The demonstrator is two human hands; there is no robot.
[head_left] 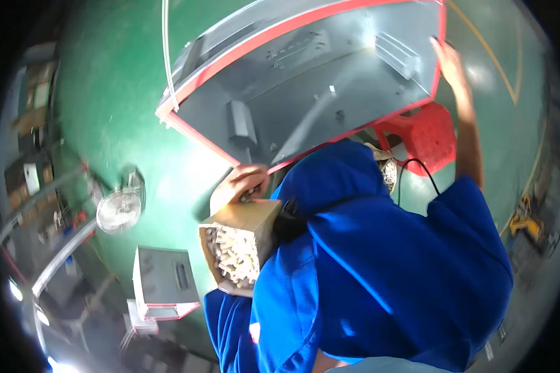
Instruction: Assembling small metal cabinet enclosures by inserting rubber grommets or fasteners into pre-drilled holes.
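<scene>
A large grey metal cabinet shell (280,93) with red edges lies open before me. My right hand (452,65) reaches far out along its right side, its fingers closed over the red edge there. My left hand (241,181) is by the shell's near left corner, fingers curled down; a small dark thing shows under them, too hidden to name. Just below that hand, a brown cardboard box (261,217) rests against my blue clothing, tilted toward me. It is filled with short whitish pieces (236,258). Inside the shell are a grey angular block (241,123) and a slotted bracket (396,56).
A red plastic stool (426,140) stands behind the shell's near right edge, with a black cable (417,161) nearby. On the green floor to the left are a round fan (119,210) and a smaller grey cabinet (165,280). Yellow equipment (527,227) sits far right.
</scene>
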